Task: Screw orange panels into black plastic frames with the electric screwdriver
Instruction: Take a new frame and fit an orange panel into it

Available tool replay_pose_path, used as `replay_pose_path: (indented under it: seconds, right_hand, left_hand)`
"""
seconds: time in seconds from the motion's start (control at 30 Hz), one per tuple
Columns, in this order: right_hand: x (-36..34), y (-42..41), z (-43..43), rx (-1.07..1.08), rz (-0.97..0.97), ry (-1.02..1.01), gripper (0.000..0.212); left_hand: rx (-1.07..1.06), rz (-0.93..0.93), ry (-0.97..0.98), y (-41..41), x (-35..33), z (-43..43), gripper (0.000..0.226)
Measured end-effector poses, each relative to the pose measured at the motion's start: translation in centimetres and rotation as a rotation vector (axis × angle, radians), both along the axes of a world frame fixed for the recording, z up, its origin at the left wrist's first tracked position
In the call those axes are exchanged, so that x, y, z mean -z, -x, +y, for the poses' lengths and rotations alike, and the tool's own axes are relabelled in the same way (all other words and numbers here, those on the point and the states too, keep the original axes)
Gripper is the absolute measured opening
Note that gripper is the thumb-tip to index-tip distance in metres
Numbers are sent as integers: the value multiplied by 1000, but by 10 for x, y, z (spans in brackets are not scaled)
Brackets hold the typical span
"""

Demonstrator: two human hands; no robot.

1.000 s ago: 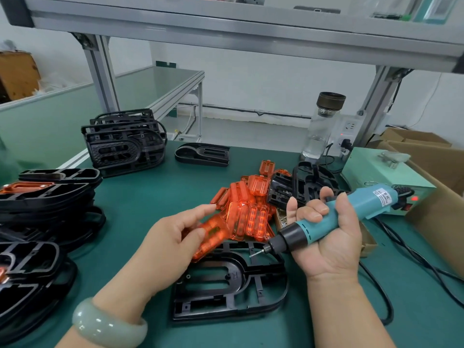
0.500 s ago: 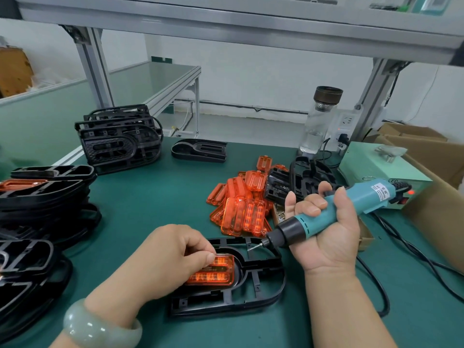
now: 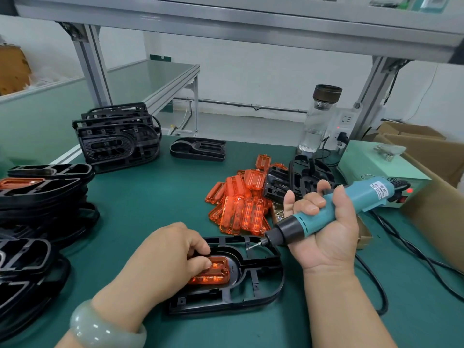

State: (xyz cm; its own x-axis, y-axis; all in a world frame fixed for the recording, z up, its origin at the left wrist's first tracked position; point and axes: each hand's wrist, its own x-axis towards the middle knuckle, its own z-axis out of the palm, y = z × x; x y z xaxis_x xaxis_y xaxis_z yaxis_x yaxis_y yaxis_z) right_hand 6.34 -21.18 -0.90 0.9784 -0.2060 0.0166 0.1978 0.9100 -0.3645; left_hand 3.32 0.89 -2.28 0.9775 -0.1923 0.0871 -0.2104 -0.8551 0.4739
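Bare green mat opens a lane between the stacked black frames at left and the heap of orange panels at centre. At right, black cables cross the surface, hemmed by a cardboard box.

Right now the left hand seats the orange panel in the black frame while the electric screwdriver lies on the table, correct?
No: the electric screwdriver is not on the table; the right hand grips it above the black frame. The left hand does seat the orange panel there, as the head view shows.
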Motion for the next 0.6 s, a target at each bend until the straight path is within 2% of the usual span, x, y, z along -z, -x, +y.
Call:
replay_pose_path:
  seconds: [0.13, 0.37, 0.5, 0.6]
  right_hand:
    - [0, 0, 0, 1, 2, 1, 16]
    - [-1, -1, 0, 5, -4, 1, 16]
    - [-1, 0, 0, 8, -11, 0, 16]
    - [-2, 1, -1, 10, -26, 0, 16]
  left_hand:
    - [19, 8, -9, 1, -5, 1, 14]
    - [23, 69, -182, 10, -13, 12, 14]
    - [30, 77, -151, 7, -10, 6, 17]
    - [57, 47, -114, 4, -7, -5, 6]
